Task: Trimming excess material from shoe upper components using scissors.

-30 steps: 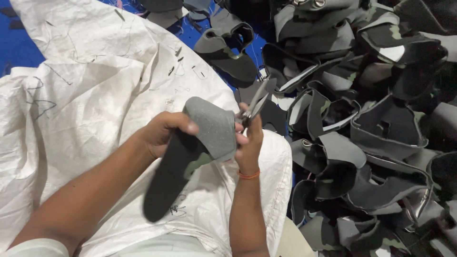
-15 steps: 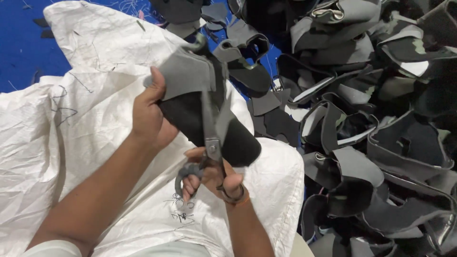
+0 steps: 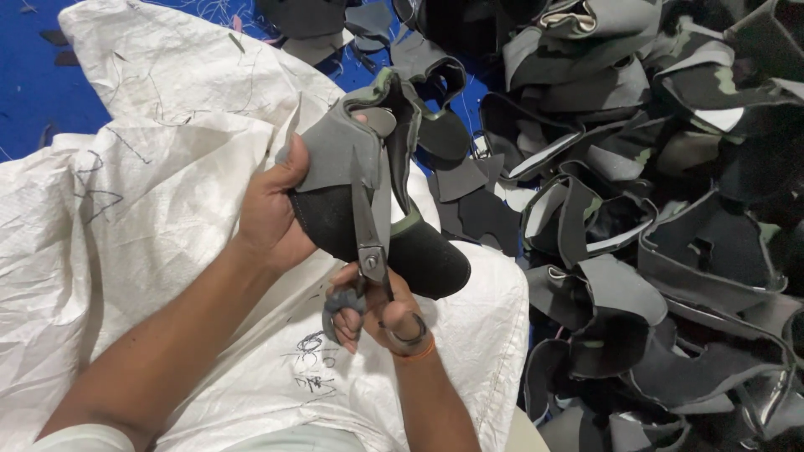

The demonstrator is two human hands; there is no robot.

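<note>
My left hand (image 3: pixel 270 213) grips a grey and black shoe upper (image 3: pixel 377 201) from its left side, thumb on the grey panel. The upper is held up over my lap, its black toe end pointing lower right. My right hand (image 3: pixel 377 314) holds a pair of scissors (image 3: pixel 366 238) by the padded handles, fingers through the loops. The blades point up and lie along the grey panel of the upper.
A white woven sack (image 3: pixel 134 192) covers my lap and spreads to the left. To the right lies a big heap of grey and black shoe uppers (image 3: pixel 662 234). Blue floor (image 3: pixel 33 84) shows at the upper left with a few scraps.
The shoe upper has been turned over and raised, its black toe now lower right. My right hand dropped below it and the scissors now point upward along the grey panel.
</note>
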